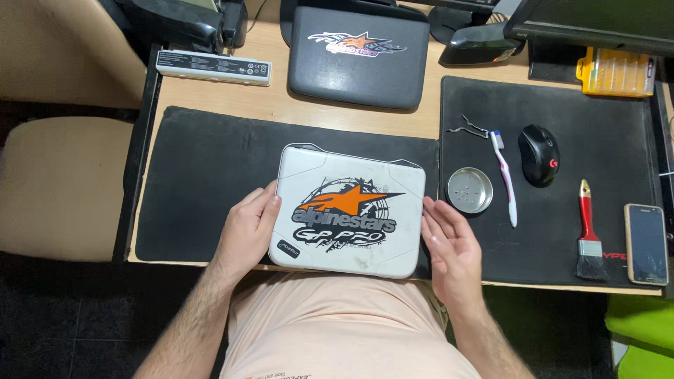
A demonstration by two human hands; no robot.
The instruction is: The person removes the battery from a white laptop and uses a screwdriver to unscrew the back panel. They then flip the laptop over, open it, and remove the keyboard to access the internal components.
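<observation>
1. I'm looking down at a white laptop (pixel 349 208), lid shut, lying flat on the long black desk mat (pixel 196 182) at the near edge of the desk. Its lid carries a large orange-and-black star sticker. I'll place everything else from this laptop.

2. My left hand (pixel 249 228) lies against the laptop's left edge, fingers flat and loosely curled on the rim with the thumb on top of the lid. It touches but is not clenched; I'd call it a light steadying contact.

3. My right hand (pixel 449 242) is just beside the laptop's right edge, palm up, fingers spread and relaxed, holding nothing. Whether the fingertips touch the casing I cannot tell.

4. Handling, as I judge it: a rigid slab with some weight, stiff enough not to flex, with a smooth shell that could slide on the mat or slip from a one-sided grip. The lid looks scuffed. I'd take it by the two short sides, one hand on each, fingers under and thumbs on top, away from the rear hinge edge.

5. Right of the laptop, on a second black mat (pixel 547 105): a small round metal dish (pixel 469 190) just beside it, then a white toothbrush (pixel 504 175), a black mouse (pixel 538 154), a red-handled paintbrush (pixel 588 235) and a phone (pixel 646 243) farthest off.

6. Beyond the laptop, well apart from it, lies a dark laptop (pixel 358 57) with a similar sticker, and to that one's left a white battery pack (pixel 213 68).
</observation>
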